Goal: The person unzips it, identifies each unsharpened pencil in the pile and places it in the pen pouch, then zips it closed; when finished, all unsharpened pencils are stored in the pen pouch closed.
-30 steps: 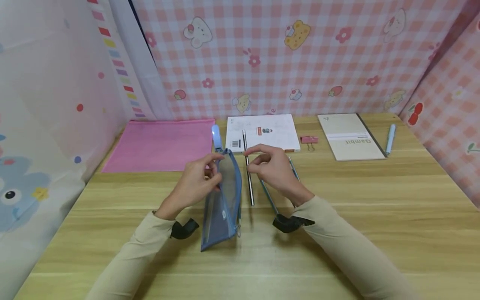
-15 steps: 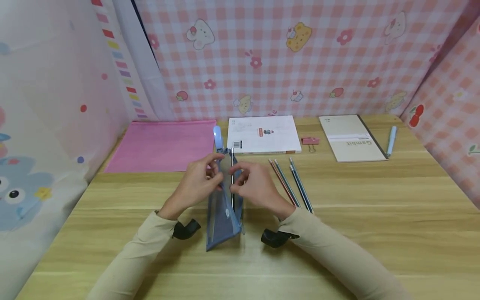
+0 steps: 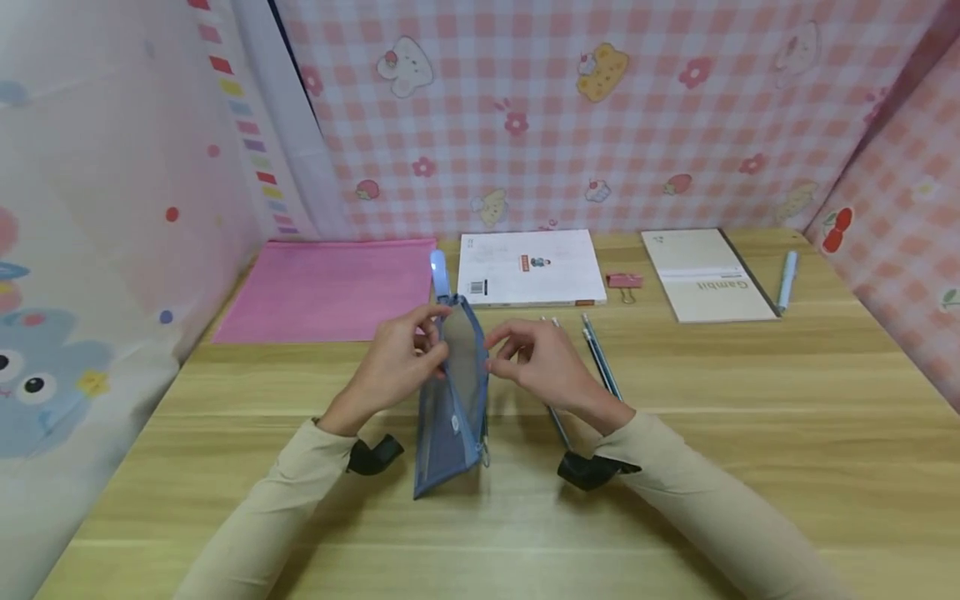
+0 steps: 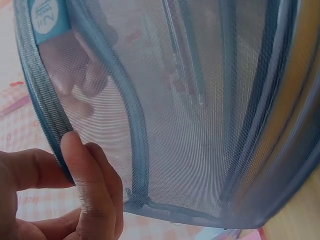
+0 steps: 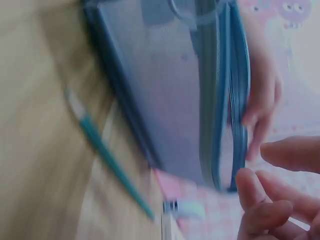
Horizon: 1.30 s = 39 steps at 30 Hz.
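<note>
A blue mesh pencil pouch (image 3: 453, 408) stands on edge on the wooden desk (image 3: 750, 433), its mouth facing up. My left hand (image 3: 431, 337) pinches the pouch's top rim; in the left wrist view the thumb (image 4: 85, 200) presses on the blue binding of the pouch (image 4: 190, 125), and thin pencils (image 4: 187, 65) show through the mesh. My right hand (image 3: 504, 350) hovers just right of the pouch mouth, fingers loosely curled and holding nothing. The right wrist view shows those fingers (image 5: 270, 200) beside the pouch (image 5: 170, 100). Several pencils (image 3: 602, 362) lie on the desk to the right, partly under my right hand.
Along the back lie a pink folder (image 3: 330, 287), a white booklet (image 3: 528, 267), a pink binder clip (image 3: 622, 281), a beige notebook (image 3: 705, 283) and a light blue pen (image 3: 785, 279). Another pale blue pen (image 3: 437, 271) lies behind the pouch. Patterned cloth walls enclose the desk.
My right hand carried a black pencil from the desk to the pouch mouth, let it go inside, and has drawn back to the right empty. My left hand kept its hold.
</note>
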Tool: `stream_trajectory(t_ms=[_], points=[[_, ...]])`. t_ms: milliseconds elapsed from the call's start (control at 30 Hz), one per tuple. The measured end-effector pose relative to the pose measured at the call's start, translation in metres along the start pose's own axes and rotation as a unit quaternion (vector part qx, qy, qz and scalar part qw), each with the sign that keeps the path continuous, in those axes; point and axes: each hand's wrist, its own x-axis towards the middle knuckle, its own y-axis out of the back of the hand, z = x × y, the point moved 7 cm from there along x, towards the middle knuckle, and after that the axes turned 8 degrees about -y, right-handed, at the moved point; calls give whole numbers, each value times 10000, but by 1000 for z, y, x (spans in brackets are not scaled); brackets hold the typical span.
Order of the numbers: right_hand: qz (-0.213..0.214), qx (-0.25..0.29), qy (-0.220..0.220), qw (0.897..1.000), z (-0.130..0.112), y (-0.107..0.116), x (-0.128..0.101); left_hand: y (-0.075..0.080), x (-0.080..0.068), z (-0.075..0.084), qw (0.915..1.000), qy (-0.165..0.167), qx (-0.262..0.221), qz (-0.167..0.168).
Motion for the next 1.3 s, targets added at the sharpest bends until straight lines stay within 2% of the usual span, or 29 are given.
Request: stream_trajectory(t_ms=[100,367,667,767,967,1167,1300], points=[[-65,-55,-150,9999,15,14,0,0,0,1,10000,-31,30,6],[-524,-1345,-116,9895,58,44,-6,-2,0,2,9998,-111,139,-88],[-161,-1867,-174,9821,89,77,-18,-2,0,5,9994,-188,277,-126],[-170,-2020,-208,9790,94,77,-23,-2,0,5,9994,-173,257,-140],[-201,-2479,13,9686,91,68,-25,-3,0,3,9994,-170,255,-138],[-406,-2913,-35,9558,89,60,-23,-3,0,2,9993,-177,294,-152],[-519,-3029,-94,9515,86,57,-21,-3,0,2,9993,-181,291,-155]])
